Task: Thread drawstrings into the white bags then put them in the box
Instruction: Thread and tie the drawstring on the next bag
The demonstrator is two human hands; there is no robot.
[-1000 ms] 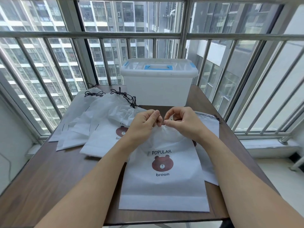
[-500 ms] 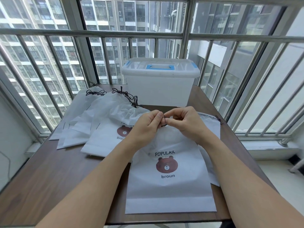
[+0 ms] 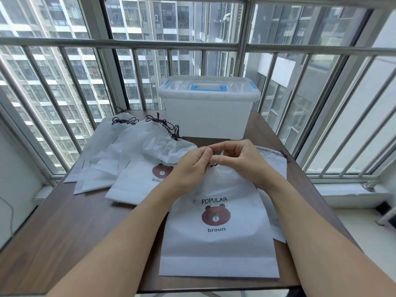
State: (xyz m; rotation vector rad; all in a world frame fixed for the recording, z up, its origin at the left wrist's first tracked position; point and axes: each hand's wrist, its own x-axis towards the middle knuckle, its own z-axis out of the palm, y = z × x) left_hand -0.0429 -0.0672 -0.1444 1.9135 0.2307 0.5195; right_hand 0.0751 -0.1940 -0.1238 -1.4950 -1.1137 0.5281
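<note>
A white bag [image 3: 218, 249] printed with a brown bear and "POPULAR broun" lies flat on the brown table [image 3: 64, 232] in front of me. Its top edge is gathered between my hands. My left hand [image 3: 190, 166] and my right hand [image 3: 240, 161] meet above the bag's mouth, each pinching a thin dark drawstring [image 3: 214, 165], of which only a short bit shows. The white plastic box [image 3: 209, 112] with a blue handle stands closed at the far end of the table.
Several white bags [image 3: 120, 159] with tied dark cords lie fanned out at the left. Another bag [image 3: 274, 159] lies under the one I work on, at the right. Metal window railings [image 3: 128, 43] close off the far side and both flanks.
The bag has slid slightly to the right under my hands. My fingertips have closed together at the bag's mouth and stay pinched on the cord.
</note>
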